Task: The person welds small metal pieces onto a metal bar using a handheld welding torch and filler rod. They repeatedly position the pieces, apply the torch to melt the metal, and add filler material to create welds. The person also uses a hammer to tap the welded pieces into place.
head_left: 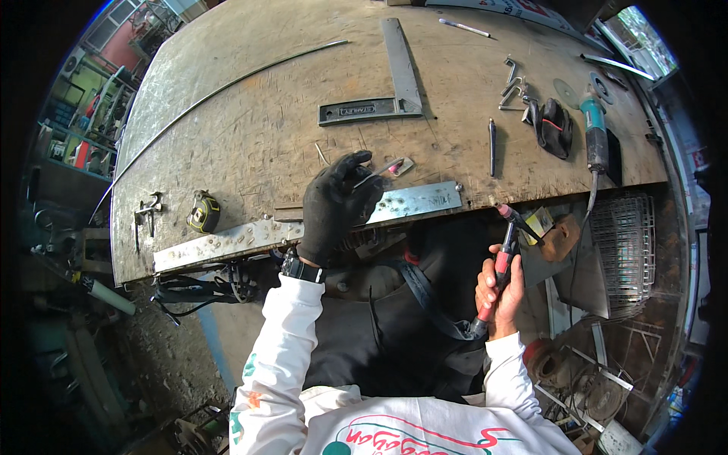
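Observation:
My left hand (331, 203), in a black glove, is above the table's near edge. Its fingers pinch a short thin rod (377, 174), which slants up to the right. Beside the rod's far end lies a small pale piece with a pink spot (402, 166). Under the gloved hand runs a shiny metal strip (413, 201) along the table edge. Bare fingers of my right hand (497, 292) wrap round a TIG welding torch (503, 262) with red grip parts. Its pink nozzle points up, just off the table's front edge.
On the wooden table (250, 144) lie a try square (402, 72), a long thin rod (227, 82), a tape measure (203, 212), a small clamp (149, 212), a dark pen (492, 148), a black glove (552, 127) and a corded angle grinder (595, 129). A wire basket (622, 246) stands at right.

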The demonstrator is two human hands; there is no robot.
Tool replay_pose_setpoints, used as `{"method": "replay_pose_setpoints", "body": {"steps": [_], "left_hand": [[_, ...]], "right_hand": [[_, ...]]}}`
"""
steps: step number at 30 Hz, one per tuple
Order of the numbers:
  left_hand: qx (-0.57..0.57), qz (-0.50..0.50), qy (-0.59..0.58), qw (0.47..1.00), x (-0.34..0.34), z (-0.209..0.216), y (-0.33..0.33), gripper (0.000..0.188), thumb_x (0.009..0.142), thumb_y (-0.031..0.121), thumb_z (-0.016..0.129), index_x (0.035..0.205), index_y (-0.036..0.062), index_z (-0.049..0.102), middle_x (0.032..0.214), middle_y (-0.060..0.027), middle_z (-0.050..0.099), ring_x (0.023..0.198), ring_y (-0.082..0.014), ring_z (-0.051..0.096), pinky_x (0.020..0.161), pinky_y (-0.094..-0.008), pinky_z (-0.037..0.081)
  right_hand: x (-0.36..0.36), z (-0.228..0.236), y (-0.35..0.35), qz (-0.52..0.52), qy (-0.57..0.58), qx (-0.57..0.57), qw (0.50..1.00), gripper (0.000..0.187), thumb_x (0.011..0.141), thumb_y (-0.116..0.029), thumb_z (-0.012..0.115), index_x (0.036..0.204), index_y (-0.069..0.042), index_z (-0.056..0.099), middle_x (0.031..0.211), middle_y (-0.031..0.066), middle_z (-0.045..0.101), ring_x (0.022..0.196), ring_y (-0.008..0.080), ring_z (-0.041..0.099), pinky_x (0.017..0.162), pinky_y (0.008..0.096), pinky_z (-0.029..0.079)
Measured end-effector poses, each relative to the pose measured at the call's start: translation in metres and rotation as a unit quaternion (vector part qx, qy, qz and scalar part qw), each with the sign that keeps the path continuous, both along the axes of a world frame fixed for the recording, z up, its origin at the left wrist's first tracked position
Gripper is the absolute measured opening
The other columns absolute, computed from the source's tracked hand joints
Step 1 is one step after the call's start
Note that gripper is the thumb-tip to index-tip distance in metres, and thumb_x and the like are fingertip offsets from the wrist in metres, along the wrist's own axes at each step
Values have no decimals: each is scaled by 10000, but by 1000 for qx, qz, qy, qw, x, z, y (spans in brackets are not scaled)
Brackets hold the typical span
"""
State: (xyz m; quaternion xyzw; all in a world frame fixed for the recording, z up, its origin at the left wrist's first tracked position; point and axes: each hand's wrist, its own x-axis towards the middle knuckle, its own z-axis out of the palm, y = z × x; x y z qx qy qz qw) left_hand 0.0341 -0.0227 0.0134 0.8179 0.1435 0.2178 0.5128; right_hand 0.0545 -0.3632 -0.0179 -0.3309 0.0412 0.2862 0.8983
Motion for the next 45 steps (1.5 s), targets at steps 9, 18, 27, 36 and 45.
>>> {"method": "replay_pose_setpoints", "body": {"steps": [9,18,27,36,45], "left_hand": [[31,-2,16,999,-4,8,-1,415,815,180,823,1206,96,708,897,-57,757,822,-229,723,749,-349,559],[-76,-15,-27,997,-5,-8,-11,410,851,130,800,1241,55,699,1012,-166,725,956,-332,693,841,-417,549],[134,38,-31,990,-11,12,-9,334,870,319,762,1117,104,698,941,-123,696,925,-337,658,813,-454,521],[246,34,-75,966,-11,6,-13,259,871,212,720,1113,120,721,931,-106,659,902,-319,640,787,-443,510],[353,-35,-43,934,-12,23,-13,327,872,210,686,1184,113,671,950,-69,635,898,-280,618,785,-422,494]], "right_hand": [[0,-3,9,-2,-1,17,1000,537,1096,-511,397,1315,-29,491,721,43,474,430,80,414,353,211,416],[-7,23,23,-86,55,-83,991,611,1079,-546,386,1373,-20,488,612,-35,337,362,64,225,297,239,213],[-2,26,12,41,10,-53,998,485,1027,-612,489,915,-143,534,686,13,523,428,106,462,314,261,431],[-8,29,2,69,-30,-46,996,471,1059,-559,460,1243,-135,546,696,-16,475,435,70,374,319,221,349],[-3,25,-1,42,3,-46,998,444,1070,-541,415,1226,-158,576,718,-4,466,437,108,398,314,266,372]]}}
